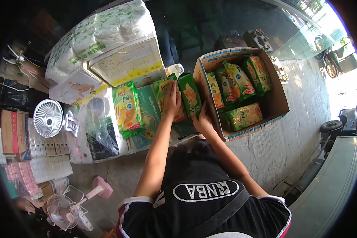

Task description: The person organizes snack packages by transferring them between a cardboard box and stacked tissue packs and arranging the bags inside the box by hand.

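My left hand lies flat on a green packet printed with orange pictures, its fingers stretched out along the top. Beside it, my right hand grips the lower end of a second green packet, thumb on its face and fingers at its right side. That packet leans against the left wall of an open cardboard box. Inside the box are several more green packets, standing and lying. Another packet marked PIA rests to the left, on a teal pack of dry tissues.
Behind the packets stand a white carton and a large wrapped tissue bale. A white fan sits at the left, a pink fan below. At the right are a glass pane and a grey metal surface.
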{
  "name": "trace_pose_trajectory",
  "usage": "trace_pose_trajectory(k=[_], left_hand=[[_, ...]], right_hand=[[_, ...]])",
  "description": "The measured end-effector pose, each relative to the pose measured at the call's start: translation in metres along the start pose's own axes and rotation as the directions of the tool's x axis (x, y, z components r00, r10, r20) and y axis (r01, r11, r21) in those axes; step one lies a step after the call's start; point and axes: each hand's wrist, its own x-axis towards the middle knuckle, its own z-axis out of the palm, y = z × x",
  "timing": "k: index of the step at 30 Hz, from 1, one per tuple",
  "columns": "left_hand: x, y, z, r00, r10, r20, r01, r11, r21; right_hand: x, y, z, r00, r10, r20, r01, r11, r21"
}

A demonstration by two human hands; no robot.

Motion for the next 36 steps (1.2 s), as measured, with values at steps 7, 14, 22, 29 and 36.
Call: trace_pose_trajectory(k=[7, 14, 22, 29, 36], left_hand=[[0.001, -0.007, 0.007, 0.996, 0.046, 0.075, -0.053, 0.994, 0.093], [0.006, 0.003, 0.005, 0.992, 0.002, 0.128, -0.028, 0.98, 0.198], [-0.012, 0.01, 0.014, 0.988, -0.005, 0.154, -0.026, 0.98, 0.199], [-0.03, 0.02, 0.001, 0.997, 0.045, -0.057, -0.016, 0.9, 0.436], [-0.073, 0.008, -0.008, 0.877, -0.278, -0.392, 0.399, 0.876, 0.273]], right_hand=[[0.018, 0.023, 0.03, 0.963, -0.033, -0.266, 0.119, 0.941, 0.316], [0.018, 0.02, 0.031, 0.968, -0.057, -0.243, 0.127, 0.951, 0.283], [0.009, 0.023, 0.042, 0.97, -0.005, -0.242, 0.1, 0.918, 0.383], [0.0, 0.02, 0.022, 0.963, -0.131, -0.237, 0.221, 0.885, 0.41], [0.006, 0.039, 0.044, 0.992, 0.116, -0.051, -0.046, 0.701, 0.712]])
